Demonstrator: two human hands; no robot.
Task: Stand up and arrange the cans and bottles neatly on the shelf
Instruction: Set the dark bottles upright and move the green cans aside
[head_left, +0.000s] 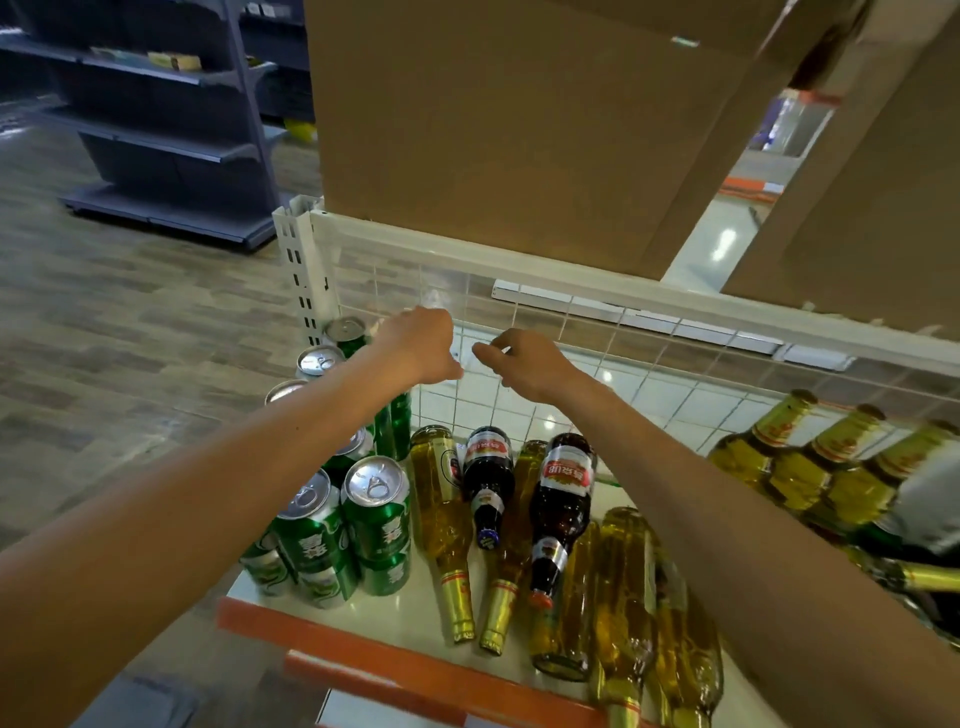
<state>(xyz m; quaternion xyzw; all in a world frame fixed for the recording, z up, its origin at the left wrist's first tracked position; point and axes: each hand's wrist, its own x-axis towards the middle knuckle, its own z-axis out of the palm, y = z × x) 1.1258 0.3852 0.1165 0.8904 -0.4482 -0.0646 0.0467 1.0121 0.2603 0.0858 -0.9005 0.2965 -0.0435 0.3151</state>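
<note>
Reaching deep over the shelf (410, 618): left hand (415, 343) above upright green cans (378, 525), grip hidden; right hand (524, 364) loosely curled, apparently empty. Below, bottles (441, 509) lying flat, likely to roll off the front edge if brushed by a lowering forearm

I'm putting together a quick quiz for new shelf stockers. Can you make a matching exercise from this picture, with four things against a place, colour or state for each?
Things
1. green cans
2. dark red-labelled bottles
3. cardboard box
4. shelf's front strip

Place, colour or state
A. lying on their sides, mid-shelf
B. orange
C. standing upright at the shelf's left end
D. on the level above the drinks

Pairs: 1-C, 2-A, 3-D, 4-B
</note>
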